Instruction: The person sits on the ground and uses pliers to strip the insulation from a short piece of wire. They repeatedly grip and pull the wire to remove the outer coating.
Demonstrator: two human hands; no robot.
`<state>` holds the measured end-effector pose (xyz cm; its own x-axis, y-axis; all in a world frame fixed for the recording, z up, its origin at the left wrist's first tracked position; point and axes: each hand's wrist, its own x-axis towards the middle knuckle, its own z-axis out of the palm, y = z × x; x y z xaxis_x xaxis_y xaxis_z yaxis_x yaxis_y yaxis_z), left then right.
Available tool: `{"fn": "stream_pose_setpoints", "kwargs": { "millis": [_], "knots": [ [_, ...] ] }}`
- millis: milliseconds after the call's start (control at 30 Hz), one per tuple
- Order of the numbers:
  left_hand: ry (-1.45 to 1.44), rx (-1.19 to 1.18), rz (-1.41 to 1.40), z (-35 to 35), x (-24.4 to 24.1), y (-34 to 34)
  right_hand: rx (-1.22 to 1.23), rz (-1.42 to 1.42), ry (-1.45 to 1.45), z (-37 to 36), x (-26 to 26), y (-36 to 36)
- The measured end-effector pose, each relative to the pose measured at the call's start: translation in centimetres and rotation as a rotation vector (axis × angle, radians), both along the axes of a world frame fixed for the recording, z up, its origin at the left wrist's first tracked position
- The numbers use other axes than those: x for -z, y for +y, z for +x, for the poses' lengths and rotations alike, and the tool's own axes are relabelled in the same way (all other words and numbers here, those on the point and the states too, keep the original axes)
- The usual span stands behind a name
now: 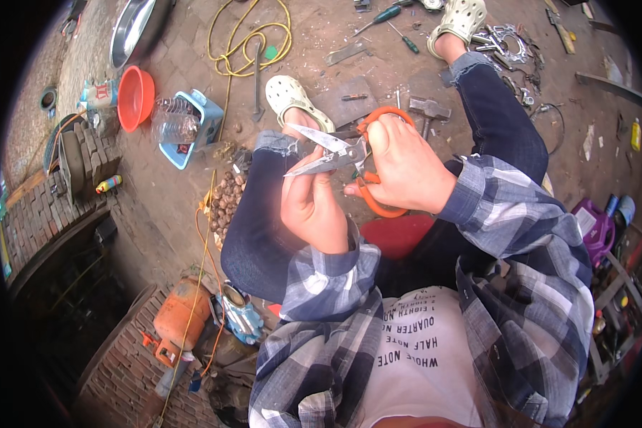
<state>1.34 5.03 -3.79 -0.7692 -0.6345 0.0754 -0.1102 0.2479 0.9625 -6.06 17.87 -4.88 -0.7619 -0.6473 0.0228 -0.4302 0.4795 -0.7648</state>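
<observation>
My right hand (406, 166) grips the orange handles of a pair of scissors (348, 155), its fingers through the loops. The two metal blades stand apart, tips to the left, with pale marks on them. At the lower blade is my left hand (313, 211), thumb below it and fingers above and behind, seemingly pinching it; the blades partly hide those fingertips. The scissors are above the ground between my knees. Beneath my wrists shows a red surface (396, 235). Beyond the scissors, a metal plate (348, 101) lies on the ground near a hammer (429, 108).
Walnuts (227, 206) are heaped beside my left leg. Farther left stand a blue basket (198, 128) with plastic bottles, a red basin (135, 99) and an orange gas cylinder (184, 313). Ahead lie a coiled yellow hose (257, 37), screwdrivers (388, 15) and metal parts (505, 43). A purple jug (594, 230) stands right.
</observation>
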Motion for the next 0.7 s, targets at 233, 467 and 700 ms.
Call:
{"fn": "stream_pose_setpoints", "kwargs": {
  "millis": [233,467,700],
  "knots": [
    [0.064,-0.055,0.349,0.0,0.4,0.0,-0.024,-0.044,-0.085,0.5,0.8,-0.2],
    [0.122,-0.075,0.215,-0.6,-0.1,-0.5,-0.058,-0.094,-0.122,0.0,-0.2,0.0],
    [0.08,-0.066,0.185,-0.5,-0.1,-0.4,-0.039,-0.128,-0.119,0.1,-0.3,-0.1]
  ]
}}
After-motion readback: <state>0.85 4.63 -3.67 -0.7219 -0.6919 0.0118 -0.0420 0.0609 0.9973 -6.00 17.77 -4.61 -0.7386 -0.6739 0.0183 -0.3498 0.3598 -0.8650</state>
